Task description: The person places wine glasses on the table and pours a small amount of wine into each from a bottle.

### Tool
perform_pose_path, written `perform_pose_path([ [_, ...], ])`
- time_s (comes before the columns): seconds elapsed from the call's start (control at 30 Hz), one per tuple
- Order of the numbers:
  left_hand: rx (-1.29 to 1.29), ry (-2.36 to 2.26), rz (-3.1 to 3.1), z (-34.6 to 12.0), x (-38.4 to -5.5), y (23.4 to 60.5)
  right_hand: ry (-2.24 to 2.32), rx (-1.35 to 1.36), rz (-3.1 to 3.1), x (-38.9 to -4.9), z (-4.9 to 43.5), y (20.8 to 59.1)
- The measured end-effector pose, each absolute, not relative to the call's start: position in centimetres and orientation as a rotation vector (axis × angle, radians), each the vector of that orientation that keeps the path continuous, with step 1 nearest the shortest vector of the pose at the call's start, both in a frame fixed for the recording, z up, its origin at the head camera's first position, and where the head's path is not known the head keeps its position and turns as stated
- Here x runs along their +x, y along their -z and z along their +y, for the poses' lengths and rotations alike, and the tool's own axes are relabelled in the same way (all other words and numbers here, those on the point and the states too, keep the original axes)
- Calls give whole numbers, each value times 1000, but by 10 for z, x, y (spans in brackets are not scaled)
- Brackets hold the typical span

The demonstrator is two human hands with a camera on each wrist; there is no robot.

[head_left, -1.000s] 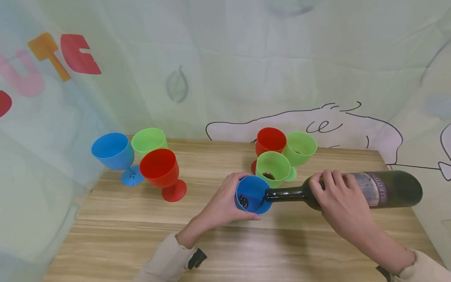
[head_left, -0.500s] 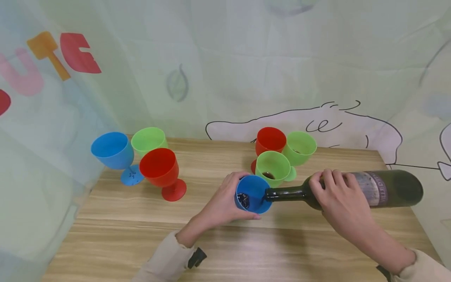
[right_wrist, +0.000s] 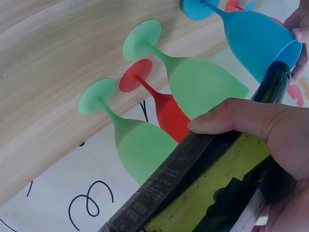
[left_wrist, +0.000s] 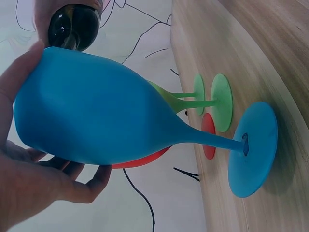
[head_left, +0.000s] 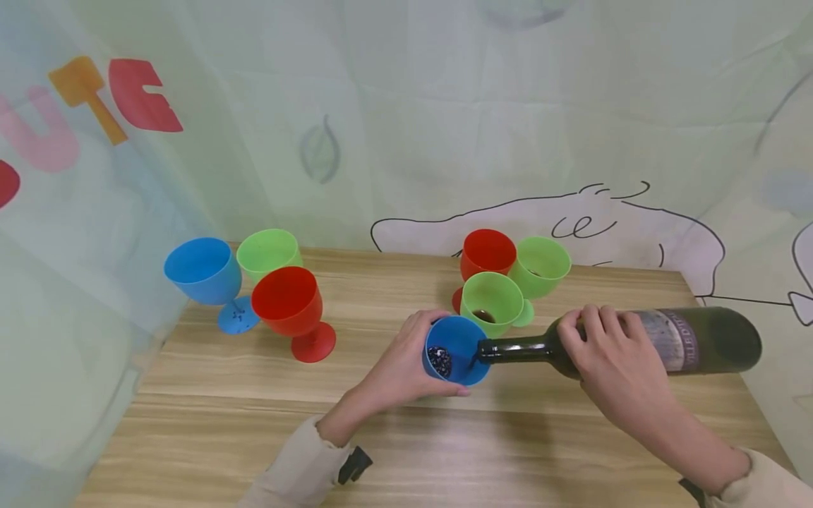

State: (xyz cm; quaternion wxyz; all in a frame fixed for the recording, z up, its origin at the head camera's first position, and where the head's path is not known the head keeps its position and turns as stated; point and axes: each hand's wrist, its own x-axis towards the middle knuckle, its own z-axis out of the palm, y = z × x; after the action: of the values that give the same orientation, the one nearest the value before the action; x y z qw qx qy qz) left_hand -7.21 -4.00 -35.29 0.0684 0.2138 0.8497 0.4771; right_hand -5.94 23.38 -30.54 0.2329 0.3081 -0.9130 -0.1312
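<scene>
My left hand point(head_left: 406, 363) holds a blue plastic goblet point(left_wrist: 96, 106) by its bowl, thumb on one side and fingers on the other. In the left wrist view its foot point(left_wrist: 253, 150) is right at the tabletop. My right hand point(head_left: 619, 370) grips a dark green wine bottle point(head_left: 720, 340) round the body, tipped nearly level. The bottle's mouth lies over the goblet's right rim, and a thin dark stream runs from it. Dark liquid point(head_left: 440, 361) with bubbles sits in the bottom of the bowl. The bottle's label is partly covered by my fingers.
Just behind the held goblet stand a green goblet point(head_left: 498, 293) with some dark liquid, a red goblet point(head_left: 488, 254) and another green goblet point(head_left: 542, 268). On the left are a blue goblet point(head_left: 206, 275), a green goblet point(head_left: 269, 254) and a red goblet point(head_left: 288, 307). A printed cloth point(head_left: 406, 127) hangs behind the wooden table point(head_left: 254, 437).
The patch of bubbly dark liquid in the blue goblet has grown slightly. Both hands, the goblet and the bottle have stayed almost in place.
</scene>
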Motion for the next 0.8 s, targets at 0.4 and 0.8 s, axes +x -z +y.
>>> perform_pose_path([
  [0.4, 607, -1474, 2530, -42, -72, 353, 302, 822, -2554, -58, 234, 309],
  [0.8, 615, -1471, 2512, -45, -71, 351, 152, 794, -2596, -58, 238, 321],
])
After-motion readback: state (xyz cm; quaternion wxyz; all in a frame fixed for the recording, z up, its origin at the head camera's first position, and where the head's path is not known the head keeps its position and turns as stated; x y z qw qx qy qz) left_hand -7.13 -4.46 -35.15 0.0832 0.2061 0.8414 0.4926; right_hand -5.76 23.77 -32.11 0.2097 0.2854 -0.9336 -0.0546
